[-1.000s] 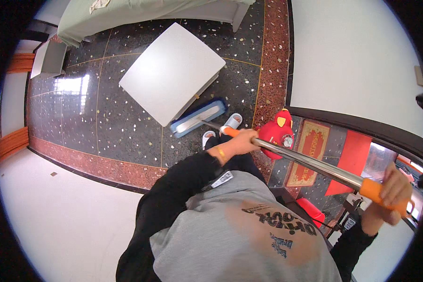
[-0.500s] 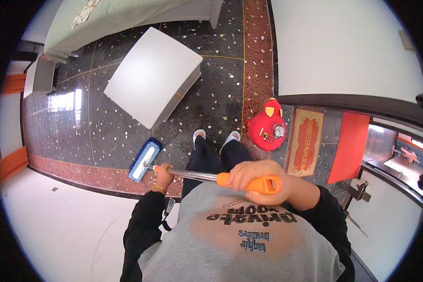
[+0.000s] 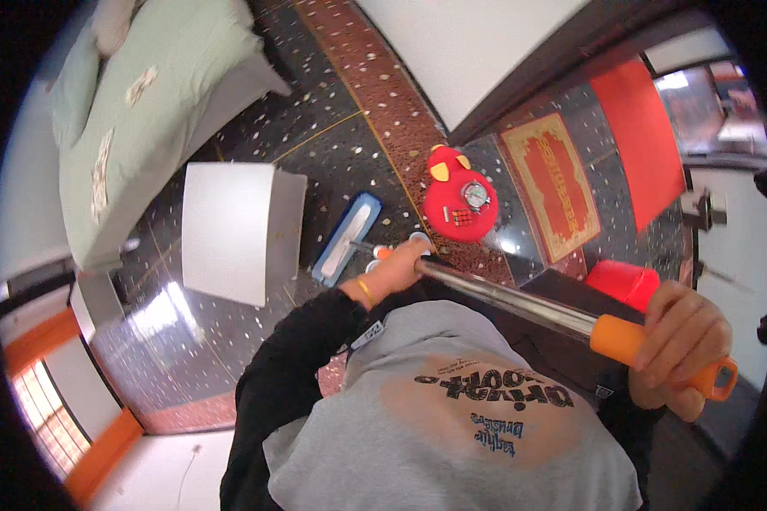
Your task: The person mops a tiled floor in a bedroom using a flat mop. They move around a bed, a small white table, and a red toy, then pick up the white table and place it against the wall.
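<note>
Plainly, both grips are holding one mop, which is slanting across the middle of the frame. The right grip (image 3: 683, 345), at the right of the frame, is clasping the orange handle (image 3: 614, 339), its fingers wrapping over the top and the looped end jutting out past them. The left grip (image 3: 396, 271), just right of the centre, is squeezing the metal pole (image 3: 520, 298) near its lower end. A yellow band (image 3: 365, 291) is circling that wrist. Beyond the left grip, the blue-and-white mop head (image 3: 347, 238) is lying flat-side up over the dark speckled floor (image 3: 328, 145); whether it is touching the floor, I cannot tell.

Just right of the mop head, a pale slipper (image 3: 420, 243) is peeking out above the left grip. To the left, near the mop head, a white box-shaped cabinet (image 3: 230, 230) is standing. Above the centre, a round red object (image 3: 460, 223) with yellow patches is sitting on the floor, carrying a round dial (image 3: 475, 197). Farther right, a red-and-gold mat (image 3: 552, 187) is lying beside a plain red mat (image 3: 641, 140). A bed (image 3: 175, 94) with a pale green cover is filling the upper left.
</note>
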A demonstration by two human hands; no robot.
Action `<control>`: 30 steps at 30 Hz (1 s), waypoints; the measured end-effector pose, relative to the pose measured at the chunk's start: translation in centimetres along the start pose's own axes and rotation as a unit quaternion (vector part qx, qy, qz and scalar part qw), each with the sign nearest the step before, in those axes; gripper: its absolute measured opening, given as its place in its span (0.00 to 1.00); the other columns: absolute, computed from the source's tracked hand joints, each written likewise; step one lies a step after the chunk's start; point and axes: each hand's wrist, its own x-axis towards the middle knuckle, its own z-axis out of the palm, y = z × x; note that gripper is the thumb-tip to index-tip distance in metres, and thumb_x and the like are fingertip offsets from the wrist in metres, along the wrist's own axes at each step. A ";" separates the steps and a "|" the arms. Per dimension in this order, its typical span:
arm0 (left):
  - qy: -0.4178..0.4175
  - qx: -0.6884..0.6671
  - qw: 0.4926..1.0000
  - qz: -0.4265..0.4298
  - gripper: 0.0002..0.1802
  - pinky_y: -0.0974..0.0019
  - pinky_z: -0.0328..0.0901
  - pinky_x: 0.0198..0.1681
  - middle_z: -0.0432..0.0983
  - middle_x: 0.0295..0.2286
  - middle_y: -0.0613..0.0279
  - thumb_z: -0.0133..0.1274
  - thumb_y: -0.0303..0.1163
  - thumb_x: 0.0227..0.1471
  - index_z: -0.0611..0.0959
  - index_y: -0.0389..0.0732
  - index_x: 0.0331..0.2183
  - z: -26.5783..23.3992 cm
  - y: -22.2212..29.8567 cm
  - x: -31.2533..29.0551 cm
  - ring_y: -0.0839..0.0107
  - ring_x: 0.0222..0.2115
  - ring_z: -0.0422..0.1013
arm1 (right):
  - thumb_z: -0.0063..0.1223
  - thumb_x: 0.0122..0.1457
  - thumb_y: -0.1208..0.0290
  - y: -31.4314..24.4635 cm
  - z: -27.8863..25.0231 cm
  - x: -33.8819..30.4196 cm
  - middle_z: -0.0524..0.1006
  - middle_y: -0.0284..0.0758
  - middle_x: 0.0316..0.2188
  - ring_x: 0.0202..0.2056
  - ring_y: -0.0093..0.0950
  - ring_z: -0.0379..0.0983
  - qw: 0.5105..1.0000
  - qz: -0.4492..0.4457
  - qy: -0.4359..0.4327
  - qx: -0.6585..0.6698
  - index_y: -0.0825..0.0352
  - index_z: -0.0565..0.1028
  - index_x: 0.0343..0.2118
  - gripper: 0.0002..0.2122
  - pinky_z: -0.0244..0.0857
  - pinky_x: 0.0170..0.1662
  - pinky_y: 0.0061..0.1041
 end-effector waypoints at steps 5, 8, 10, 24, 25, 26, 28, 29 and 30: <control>-0.042 0.067 0.991 0.108 0.10 0.59 0.60 0.33 0.70 0.27 0.55 0.54 0.24 0.37 0.74 0.41 0.28 -1.6 -1.6 9.2 0.55 0.31 0.65 | 0.52 0.43 0.68 -0.6 2.2 -5.6 0.74 0.28 0.17 0.20 0.25 0.72 0.982 -0.009 0.155 -0.105 0.60 0.67 0.21 0.05 0.55 0.29 0.25; -0.039 0.151 0.983 0.101 0.13 0.57 0.60 0.32 0.70 0.25 0.54 0.60 0.31 0.32 0.75 0.40 0.24 -3.2 -3.8 11.9 0.53 0.30 0.65 | 0.50 0.44 0.70 2.4 6.6 -7.5 0.75 0.32 0.20 0.25 0.30 0.74 0.962 -0.010 0.253 -0.099 0.62 0.68 0.22 0.04 0.58 0.32 0.29; 0.005 0.177 0.978 0.111 0.11 0.58 0.61 0.32 0.70 0.23 0.51 0.58 0.28 0.32 0.75 0.39 0.24 -4.4 -5.3 12.2 0.51 0.31 0.65 | 0.49 0.43 0.72 4.3 10.9 -8.1 0.74 0.35 0.21 0.27 0.32 0.73 0.936 0.017 0.333 -0.109 0.64 0.67 0.22 0.04 0.58 0.35 0.32; -0.309 0.273 0.893 0.179 0.08 0.56 0.62 0.30 0.68 0.24 0.50 0.57 0.27 0.29 0.75 0.38 0.19 -7.8 -10.3 3.5 0.49 0.30 0.66 | 0.48 0.38 0.79 5.1 34.8 -6.9 0.73 0.35 0.24 0.29 0.34 0.72 0.805 0.113 0.581 -0.043 0.65 0.68 0.21 0.05 0.58 0.39 0.35; -0.351 0.276 0.877 0.174 0.08 0.56 0.62 0.30 0.69 0.23 0.50 0.57 0.27 0.30 0.75 0.38 0.19 -6.6 -9.6 2.1 0.50 0.29 0.67 | 0.48 0.38 0.78 3.8 36.5 -7.7 0.73 0.35 0.24 0.29 0.34 0.72 0.784 0.122 0.607 -0.040 0.65 0.68 0.20 0.04 0.58 0.39 0.35; -0.388 0.285 0.860 0.168 0.08 0.56 0.62 0.30 0.69 0.22 0.50 0.57 0.28 0.30 0.75 0.38 0.18 -5.1 -8.7 0.6 0.50 0.28 0.67 | 0.48 0.39 0.76 2.3 38.4 -8.5 0.74 0.35 0.23 0.29 0.33 0.72 0.763 0.140 0.630 -0.035 0.64 0.68 0.20 0.03 0.58 0.38 0.35; -0.444 0.251 0.845 0.161 0.08 0.55 0.63 0.29 0.70 0.20 0.50 0.57 0.30 0.30 0.77 0.38 0.18 -2.4 -6.7 -3.0 0.50 0.27 0.68 | 0.49 0.40 0.74 -1.2 42.6 -9.3 0.74 0.35 0.22 0.29 0.32 0.72 0.711 0.176 0.680 -0.036 0.64 0.68 0.18 0.02 0.58 0.38 0.35; -0.461 0.205 0.847 0.167 0.09 0.53 0.63 0.28 0.71 0.19 0.49 0.56 0.32 0.30 0.78 0.38 0.19 -0.9 -5.7 -4.9 0.48 0.26 0.69 | 0.49 0.40 0.73 -2.9 44.7 -9.7 0.74 0.35 0.21 0.29 0.32 0.72 0.678 0.191 0.708 -0.041 0.64 0.68 0.17 0.03 0.58 0.37 0.35; -0.482 0.191 0.841 0.154 0.08 0.53 0.63 0.28 0.71 0.19 0.49 0.56 0.31 0.29 0.78 0.38 0.18 0.5 -4.8 -7.0 0.48 0.26 0.68 | 0.50 0.41 0.71 -4.3 46.7 -10.2 0.75 0.35 0.22 0.29 0.31 0.72 0.665 0.182 0.722 -0.056 0.63 0.68 0.16 0.04 0.58 0.38 0.35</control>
